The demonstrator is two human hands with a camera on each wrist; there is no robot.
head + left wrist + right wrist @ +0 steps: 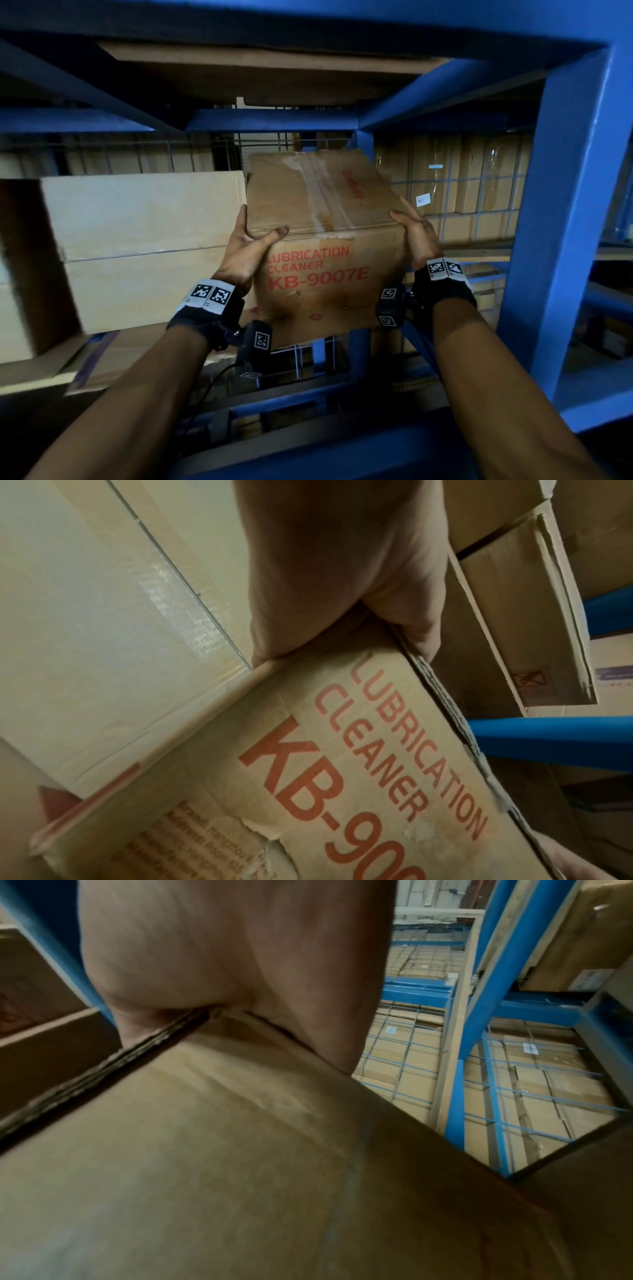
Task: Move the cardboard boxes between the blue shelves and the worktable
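Observation:
A worn cardboard box (325, 240) with red print "LUBRICATION CLEANER KB-9007E" is held up, tilted, inside the blue shelf bay. My left hand (250, 240) grips its upper left corner, thumb across the front top edge and fingers along the left side. My right hand (416, 233) clasps the upper right corner. In the left wrist view the box (342, 764) fills the lower frame under my left hand (346, 593). The right wrist view shows the plain side of the box (240, 1150) beneath my right hand (236, 969).
A large pale carton (144, 246) stands on the shelf just left of the held box. A blue upright post (568, 222) rises at right and a blue beam (260, 121) runs overhead. Wire mesh (476, 192) behind shows more stacked cartons.

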